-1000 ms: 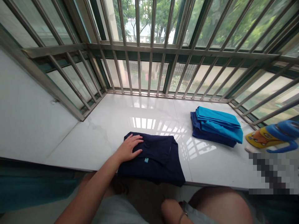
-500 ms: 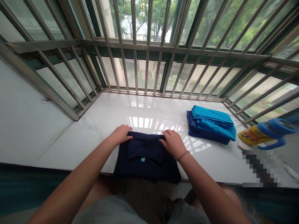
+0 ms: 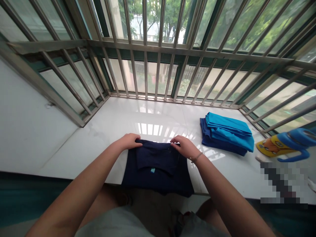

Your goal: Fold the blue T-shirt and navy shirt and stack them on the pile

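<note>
A dark navy garment (image 3: 153,184) lies partly folded, its far part turned back toward me and its near edge hanging over the front of the white ledge. A small teal tag (image 3: 153,170) shows on the turned-back part. At its far left corner, my left hand (image 3: 130,141) pinches the fold between thumb and fingers. My right hand (image 3: 185,145) pinches the same far edge near the right corner, with a thin bracelet on the wrist. Whether the garment is a shirt or something else, I cannot tell.
On the glossy white ledge (image 3: 103,128), a stack of folded bright blue and dark blue cloth (image 3: 227,131) lies to the right. Beyond it is a yellow and blue bottle (image 3: 278,143) with a handle. Metal window bars (image 3: 158,49) enclose the far side and both ends.
My right hand's fingers have drawn into a pinch on the garment's far edge. My left hand stays at its corner. The whole view has shifted slightly.
</note>
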`<state>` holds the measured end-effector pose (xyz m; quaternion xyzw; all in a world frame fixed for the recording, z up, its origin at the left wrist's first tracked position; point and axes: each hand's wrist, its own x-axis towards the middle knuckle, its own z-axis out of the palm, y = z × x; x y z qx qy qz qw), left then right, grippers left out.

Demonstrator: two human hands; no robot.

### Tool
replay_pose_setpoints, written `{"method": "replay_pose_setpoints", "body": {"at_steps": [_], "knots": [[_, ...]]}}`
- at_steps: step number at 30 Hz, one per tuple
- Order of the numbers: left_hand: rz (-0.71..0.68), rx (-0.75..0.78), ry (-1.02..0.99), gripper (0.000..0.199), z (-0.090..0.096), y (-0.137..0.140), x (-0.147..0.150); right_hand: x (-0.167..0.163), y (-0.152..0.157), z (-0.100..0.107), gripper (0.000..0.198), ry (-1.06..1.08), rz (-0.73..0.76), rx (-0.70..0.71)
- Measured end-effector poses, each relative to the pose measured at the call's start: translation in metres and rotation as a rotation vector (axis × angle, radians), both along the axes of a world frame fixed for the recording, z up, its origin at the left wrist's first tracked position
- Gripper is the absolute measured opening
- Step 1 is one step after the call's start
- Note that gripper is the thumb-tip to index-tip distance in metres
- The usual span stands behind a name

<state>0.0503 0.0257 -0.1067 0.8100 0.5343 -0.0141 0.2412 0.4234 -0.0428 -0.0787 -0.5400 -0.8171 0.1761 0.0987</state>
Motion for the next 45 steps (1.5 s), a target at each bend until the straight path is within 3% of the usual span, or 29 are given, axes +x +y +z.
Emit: {"method": "replay_pose_setpoints", "body": {"at_steps": [6, 10, 13, 16, 19, 21, 23, 24, 25, 27, 30, 34, 37, 39, 41, 43, 45], "knots": [[0.082, 0.379, -0.176, 0.038, -0.038, -0.027, -0.003, -0.015, -0.024, -0.026, 0.008, -0.039, 0.003, 0.064], [0.107, 0.430, -0.150, 0.039, -0.045, -0.028, 0.000, -0.018, -0.026, -0.039, 0.014, 0.035, -0.069, 0.090], [0.124, 0.438, -0.140, 0.039, -0.042, -0.026, 0.003, -0.014, -0.035, -0.033, 0.019, 0.117, -0.156, 0.133], [0.124, 0.457, -0.134, 0.039, -0.041, -0.026, 0.005, -0.014, -0.071, -0.020, 0.021, 0.295, -0.283, 0.328], [0.118, 0.480, -0.124, 0.038, -0.041, -0.027, 0.005, -0.033, -0.136, -0.025, 0.011, 0.543, -0.281, 0.514], [0.120, 0.490, -0.115, 0.038, -0.041, -0.027, 0.005, -0.055, -0.183, -0.046, 0.019, 0.597, -0.118, 0.403], [0.124, 0.497, -0.110, 0.038, -0.042, -0.027, 0.006, -0.077, -0.220, -0.078, 0.019, 0.446, 0.118, 0.097], [0.124, 0.499, -0.109, 0.038, -0.042, -0.027, 0.006, -0.085, -0.233, -0.095, 0.021, 0.247, 0.189, -0.120], [0.122, 0.500, -0.107, 0.039, -0.041, -0.027, 0.006, -0.092, -0.241, -0.110, 0.025, 0.067, 0.171, -0.286], [0.116, 0.501, -0.101, 0.040, -0.041, -0.027, 0.006, -0.097, -0.245, -0.134, 0.028, -0.156, 0.103, -0.467], [0.109, 0.501, -0.084, 0.042, -0.040, -0.027, 0.006, -0.089, -0.237, -0.146, 0.024, -0.250, 0.000, -0.517], [0.105, 0.489, -0.066, 0.043, -0.038, -0.028, 0.006, -0.076, -0.228, -0.123, 0.020, -0.226, -0.022, -0.487], [0.111, 0.472, -0.069, 0.044, -0.037, -0.029, 0.007, -0.068, -0.221, -0.087, 0.017, -0.084, 0.071, -0.418], [0.120, 0.457, -0.076, 0.044, -0.036, -0.029, 0.007, -0.058, -0.206, -0.060, 0.024, 0.076, 0.097, -0.267], [0.124, 0.443, -0.089, 0.044, -0.035, -0.029, 0.006, -0.043, -0.173, -0.036, 0.034, 0.164, 0.012, -0.030], [0.127, 0.422, -0.123, 0.044, -0.034, -0.028, 0.004, -0.025, -0.127, -0.022, 0.033, 0.109, -0.137, 0.179], [0.140, 0.365, -0.189, 0.043, -0.034, -0.026, 0.000, -0.006, -0.076, -0.018, 0.025, 0.012, -0.193, 0.232]]}}
